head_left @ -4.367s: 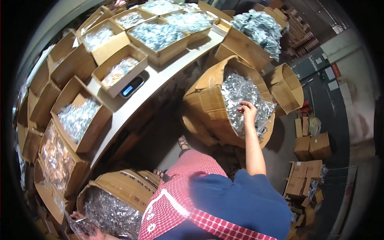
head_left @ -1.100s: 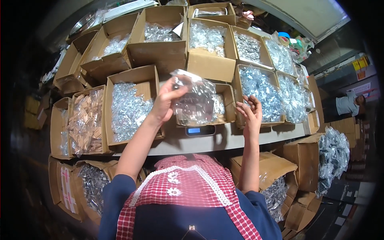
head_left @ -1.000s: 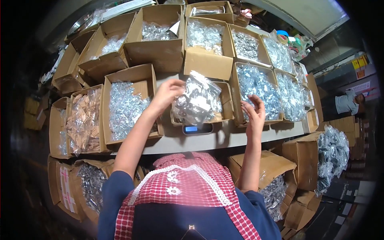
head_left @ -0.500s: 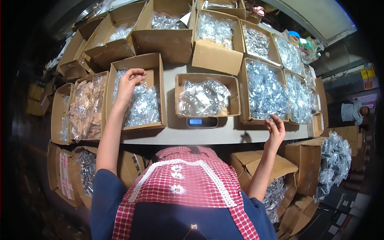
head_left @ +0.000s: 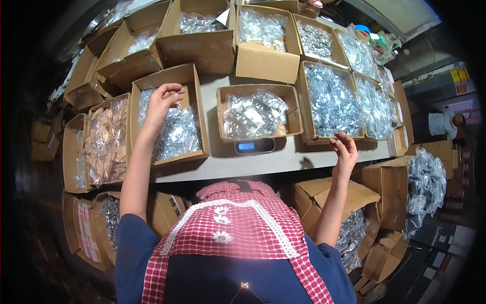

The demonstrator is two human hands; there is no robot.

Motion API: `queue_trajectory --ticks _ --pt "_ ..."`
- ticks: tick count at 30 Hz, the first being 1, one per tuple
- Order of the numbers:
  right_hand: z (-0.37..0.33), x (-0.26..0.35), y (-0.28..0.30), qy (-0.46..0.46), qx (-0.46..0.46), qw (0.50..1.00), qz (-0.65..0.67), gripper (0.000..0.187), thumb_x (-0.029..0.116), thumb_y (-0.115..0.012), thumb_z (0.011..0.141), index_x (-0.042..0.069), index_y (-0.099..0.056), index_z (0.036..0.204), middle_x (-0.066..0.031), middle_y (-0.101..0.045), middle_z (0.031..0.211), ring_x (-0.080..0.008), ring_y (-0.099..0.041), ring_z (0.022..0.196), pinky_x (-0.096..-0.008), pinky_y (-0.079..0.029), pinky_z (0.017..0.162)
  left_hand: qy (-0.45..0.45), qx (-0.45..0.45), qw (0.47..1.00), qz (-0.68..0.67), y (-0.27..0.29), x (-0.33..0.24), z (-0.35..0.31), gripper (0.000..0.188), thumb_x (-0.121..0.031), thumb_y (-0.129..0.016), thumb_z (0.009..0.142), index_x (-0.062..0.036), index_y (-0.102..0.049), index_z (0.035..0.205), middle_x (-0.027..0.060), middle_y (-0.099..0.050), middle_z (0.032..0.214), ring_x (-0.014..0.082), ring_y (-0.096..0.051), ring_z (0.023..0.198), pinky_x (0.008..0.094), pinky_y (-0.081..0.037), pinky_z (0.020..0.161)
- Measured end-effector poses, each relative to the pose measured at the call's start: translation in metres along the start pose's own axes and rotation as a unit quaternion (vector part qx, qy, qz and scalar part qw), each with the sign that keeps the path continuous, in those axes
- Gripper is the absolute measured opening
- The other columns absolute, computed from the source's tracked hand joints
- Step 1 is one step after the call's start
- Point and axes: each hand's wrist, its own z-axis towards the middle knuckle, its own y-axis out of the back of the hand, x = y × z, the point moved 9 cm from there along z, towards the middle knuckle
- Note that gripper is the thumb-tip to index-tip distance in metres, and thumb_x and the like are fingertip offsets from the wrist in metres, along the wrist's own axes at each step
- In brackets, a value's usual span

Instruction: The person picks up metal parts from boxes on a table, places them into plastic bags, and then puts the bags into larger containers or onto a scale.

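My left hand (head_left: 163,102) hovers over a cardboard box (head_left: 200,114) of small clear bags holding shiny metal parts (head_left: 176,134). Its fingers are loosely bent and a little apart, and I see nothing held in them. My right hand (head_left: 345,154) hangs at the near edge of another box (head_left: 324,140), which is heaped with bluish clear packets (head_left: 330,99). Those fingers are half curled and spread, with no object visible between them. Between my hands, a low open box (head_left: 293,133) of bagged metal pieces (head_left: 254,114) rests on a digital scale (head_left: 254,146) with a lit display.
More open cartons of bagged parts (head_left: 262,26) line the back of the table (head_left: 212,169). Bags of tan strips (head_left: 107,142) fill a box at the left. Below the table edge are cartons at both sides, one with bulging clear bags (head_left: 425,185). Another person (head_left: 443,125) is far right.
The whole view has tilted slightly, so the boxes sit a little higher and turned. Both hands keep nearly the same pose, and my right hand appears slightly further left.
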Motion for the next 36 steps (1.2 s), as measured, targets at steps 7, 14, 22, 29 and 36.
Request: queue_trajectory --ticks 7,14,22,29,36 --pt "-0.027 -0.061 -0.04 -0.24 0.119 0.96 -0.075 0.053 0.042 -0.055 0.095 -0.005 -0.055 0.119 -0.0177 -0.065 0.107 -0.023 -0.066 0.094 -0.0322 -0.054 0.082 0.025 0.062 0.998 -0.01 -0.028 0.02 0.001 0.037 -0.009 -0.052 0.091 0.0001 -0.047 0.127 0.0121 -0.066 0.11 0.0132 -0.065 0.084 0.0219 -0.048 0.062" --pt "-0.016 -0.128 -0.103 -0.318 0.0 0.946 0.065 0.079 0.065 -0.057 0.085 -0.001 -0.049 0.129 -0.0083 -0.06 0.098 -0.0173 -0.059 0.082 -0.0278 -0.05 0.075 -0.072 0.198 0.913 0.348 -0.136 0.044 -0.014 0.091 -0.027 -0.062 0.088 0.0173 -0.004 0.141 0.0349 -0.061 0.084 0.0473 -0.063 0.078 0.0469 -0.051 0.075" --pt "-0.051 -0.064 -0.09 -0.3 0.153 0.938 0.077 0.055 0.047 -0.058 0.089 0.006 -0.053 0.126 -0.0041 -0.06 0.112 -0.0124 -0.058 0.099 -0.0308 -0.048 0.077 -0.136 0.174 0.916 0.335 -0.118 -0.022 -0.015 0.07 -0.01 -0.06 0.075 0.0065 -0.037 0.14 0.0178 -0.06 0.065 0.0238 -0.06 0.054 0.0347 -0.047 0.054" --pt "-0.012 0.024 -0.049 -0.265 0.223 0.92 0.181 0.088 0.059 -0.06 0.084 0.004 -0.029 0.146 -0.0143 -0.049 0.136 -0.0236 -0.052 0.122 -0.0365 -0.047 0.097 -0.247 0.255 0.903 0.243 -0.183 -0.153 -0.023 0.072 0.0 -0.056 0.074 -0.0017 -0.037 0.144 0.012 -0.059 0.067 0.0095 -0.048 0.052 0.0252 -0.042 0.052" --pt "0.035 0.082 0.023 -0.152 0.138 0.939 0.275 0.075 0.039 -0.063 0.077 0.002 -0.039 0.138 -0.0136 -0.054 0.126 -0.0235 -0.058 0.109 -0.0384 -0.049 0.093 -0.215 0.239 0.939 0.121 -0.28 -0.192 0.02 0.064 -0.006 -0.063 0.081 -0.0018 -0.042 0.141 0.0035 -0.058 0.071 0.0058 -0.044 0.056 0.0191 -0.034 0.053"
